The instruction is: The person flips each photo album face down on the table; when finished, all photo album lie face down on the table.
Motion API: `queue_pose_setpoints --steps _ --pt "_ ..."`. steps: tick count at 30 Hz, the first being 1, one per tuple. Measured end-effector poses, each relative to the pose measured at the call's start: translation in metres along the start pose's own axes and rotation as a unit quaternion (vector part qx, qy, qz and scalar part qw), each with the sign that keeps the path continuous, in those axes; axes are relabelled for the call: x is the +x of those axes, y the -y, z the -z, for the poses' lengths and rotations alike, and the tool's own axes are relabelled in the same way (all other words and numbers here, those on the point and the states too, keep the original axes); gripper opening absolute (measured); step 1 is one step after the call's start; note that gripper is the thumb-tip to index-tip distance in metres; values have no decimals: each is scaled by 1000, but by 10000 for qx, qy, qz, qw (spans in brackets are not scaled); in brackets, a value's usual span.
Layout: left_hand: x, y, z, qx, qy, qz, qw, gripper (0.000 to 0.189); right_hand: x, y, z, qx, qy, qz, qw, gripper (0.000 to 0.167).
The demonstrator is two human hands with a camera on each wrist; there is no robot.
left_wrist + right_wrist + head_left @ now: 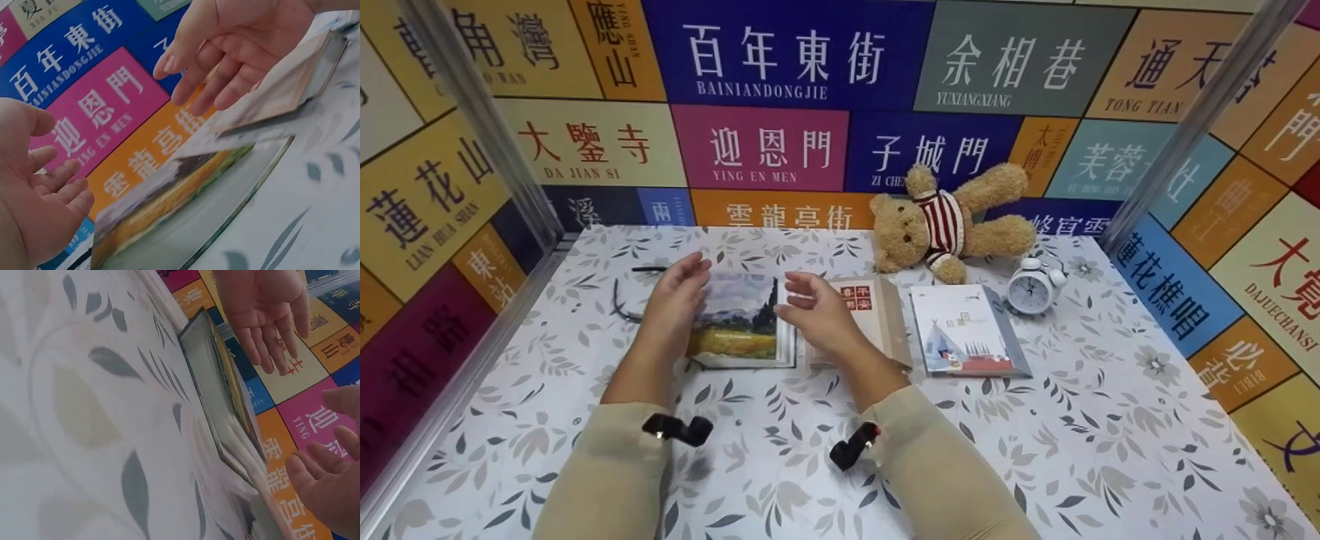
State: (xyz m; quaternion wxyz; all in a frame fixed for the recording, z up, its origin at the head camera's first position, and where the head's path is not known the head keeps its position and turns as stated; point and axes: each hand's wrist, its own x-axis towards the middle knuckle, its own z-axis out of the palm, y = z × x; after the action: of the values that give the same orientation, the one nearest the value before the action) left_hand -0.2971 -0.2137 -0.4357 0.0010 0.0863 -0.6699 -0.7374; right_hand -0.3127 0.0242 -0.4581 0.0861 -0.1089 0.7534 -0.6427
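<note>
A book with a painted landscape cover (733,319) lies on the table between my two hands. My left hand (678,289) is raised by its left edge, fingers loosely bent, palm facing inward. On the other side my right hand (819,309) hovers over the book's right edge, palm toward the left, fingers relaxed. In the left wrist view both hands hold nothing, and the landscape book (180,208) lies below them. The right wrist view shows the book's page edges (211,377) from the side. Beneath my right forearm is a tan book (885,322) with red stamps, partly hidden.
Right of the tan book lies a white book with a tent picture (960,337). A white alarm clock (1033,286) stands beyond it, and a teddy bear (945,225) lies at the back. Dark-framed glasses (622,304) sit left of my left hand. Printed panels (780,150) wall the table.
</note>
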Motion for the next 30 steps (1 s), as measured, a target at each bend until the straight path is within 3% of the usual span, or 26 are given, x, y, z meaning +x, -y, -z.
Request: queue_pose_setpoints --steps 4,12,20,25,30 --pt "4 4 10 79 -133 135 9998 63 2 -1 -14 213 30 -94 9997 62" --pt "9 19 17 1073 -50 691 9918 69 -3 -15 -25 -106 391 -254 9989 75" --pt "8 24 16 1238 103 975 9875 71 -6 -20 -25 -250 437 -199 9985 76" --pt "6 22 8 863 39 1064 9906 69 -7 -20 -21 -280 515 -182 9981 77" --pt "3 11 5 -81 116 885 9960 63 -6 -20 -17 -65 644 -90 9979 81"
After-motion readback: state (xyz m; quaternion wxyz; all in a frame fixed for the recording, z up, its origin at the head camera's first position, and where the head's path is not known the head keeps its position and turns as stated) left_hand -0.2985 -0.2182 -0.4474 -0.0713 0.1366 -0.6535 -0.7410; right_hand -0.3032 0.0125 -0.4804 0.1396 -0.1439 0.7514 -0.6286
